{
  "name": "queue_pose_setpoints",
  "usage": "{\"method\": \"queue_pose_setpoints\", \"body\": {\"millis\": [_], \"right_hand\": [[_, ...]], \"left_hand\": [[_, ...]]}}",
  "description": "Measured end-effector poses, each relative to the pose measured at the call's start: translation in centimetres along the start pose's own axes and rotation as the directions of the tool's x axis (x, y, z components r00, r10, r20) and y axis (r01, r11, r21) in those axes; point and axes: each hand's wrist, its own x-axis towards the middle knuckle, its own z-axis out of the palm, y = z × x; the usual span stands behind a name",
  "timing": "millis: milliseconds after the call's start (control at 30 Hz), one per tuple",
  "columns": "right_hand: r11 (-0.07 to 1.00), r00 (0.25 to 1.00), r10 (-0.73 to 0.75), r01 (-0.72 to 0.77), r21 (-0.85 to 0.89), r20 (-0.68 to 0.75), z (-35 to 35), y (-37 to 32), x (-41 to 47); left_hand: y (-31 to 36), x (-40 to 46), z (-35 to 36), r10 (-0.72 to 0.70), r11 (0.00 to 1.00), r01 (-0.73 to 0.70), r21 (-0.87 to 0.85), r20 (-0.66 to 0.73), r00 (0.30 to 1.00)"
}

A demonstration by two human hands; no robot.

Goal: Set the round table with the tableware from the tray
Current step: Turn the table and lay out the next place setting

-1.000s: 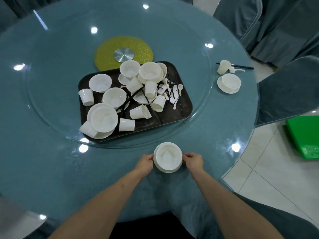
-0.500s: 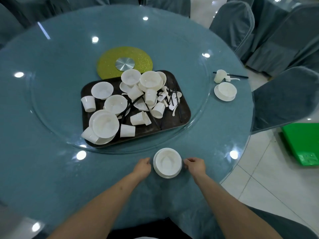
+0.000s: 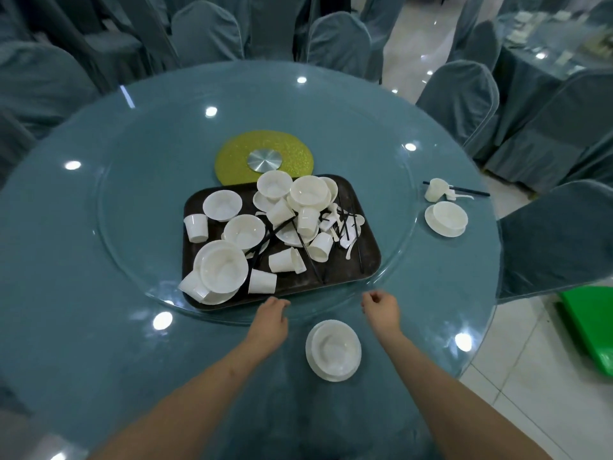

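Shiny see-through glass top (image 3: 441,293) over soft blue-green cloth on the round table (image 3: 83,310), bright lamp spots on it

Sparkly yellow-green round mat (image 3: 232,161) with a smooth silver metal disc (image 3: 265,160) in the middle

Dark brown tray (image 3: 361,254), dull and a bit scuffed

White bowls (image 3: 335,346), cups (image 3: 262,282) and spoons (image 3: 351,244), smooth and a little shiny, maybe plastic, maybe china, hard to tell

Thin black sticks (image 3: 306,247), smooth

Soft blue-grey cloth covers on the chairs (image 3: 461,101)

Shiny pale floor tiles (image 3: 530,393)

Bright green glossy plastic thing (image 3: 593,327) on the floor
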Motion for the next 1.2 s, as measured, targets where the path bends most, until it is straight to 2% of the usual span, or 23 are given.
{"method": "queue_pose_setpoints", "body": {"millis": [467,767,933,1033,1200], "right_hand": [[0.982,0.983,-0.160,0.168,-0.086,0.091,3.9,-7.2,4.3],[0.982,0.992,-0.109,0.097,-0.165,-0.062,3.2,-9.1,10.9],[0.955,0.986,-0.160,0.165,-0.248,0.038,3.0,-9.8,14.7],[0.905,0.975,-0.190,0.220,-0.365,0.116,3.6,-9.9,16.0],[0.857,0.965,-0.164,0.243,-0.454,0.206,4.2,-10.0,16.7]], "left_hand": [[-2.1,1.1,1.5,0.027,0.997,-0.039,0.074,0.159,0.987],[-3.1,1.5,2.0,0.061,0.994,-0.071,0.084,0.114,0.992],[-3.5,1.4,2.2,0.070,0.994,-0.079,0.082,0.105,0.992],[-3.8,1.4,2.2,0.054,0.995,-0.062,0.076,0.104,0.993],[-3.5,1.4,2.0,0.046,0.997,-0.050,0.066,0.068,0.997]]}}
